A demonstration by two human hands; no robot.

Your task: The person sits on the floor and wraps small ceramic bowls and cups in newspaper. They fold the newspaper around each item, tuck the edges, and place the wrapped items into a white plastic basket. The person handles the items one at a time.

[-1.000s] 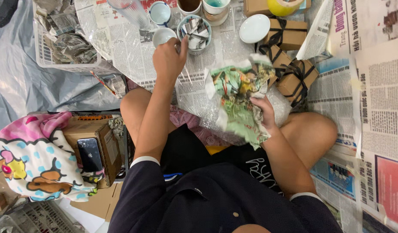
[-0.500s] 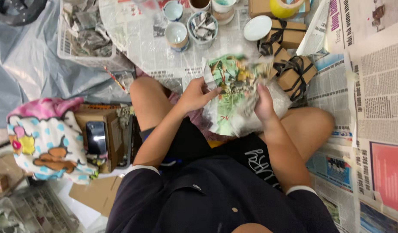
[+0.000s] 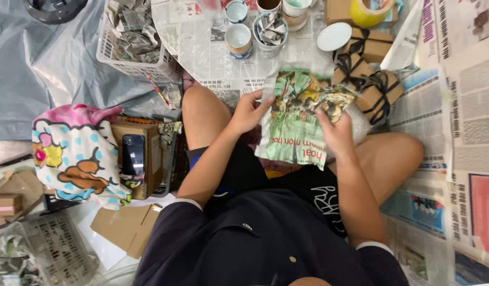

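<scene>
A: Nearest the camera, what's there?
B: Dark shirt, bare knees. Left hand (image 3: 248, 110) pinches the left edge of a newspaper-covered piece (image 3: 300, 121) held over the lap; right hand (image 3: 335, 131) grips its right side, fingers curled on it.
A: And that piece?
B: Green and printed paper, maybe layered over a form; too blurred to tell.
A: Beyond it?
B: Ribboned kraft boxes (image 3: 367, 79) just right, cups (image 3: 238, 38) on newspaper, a white basket (image 3: 132, 68) of paper scraps far left.
</scene>
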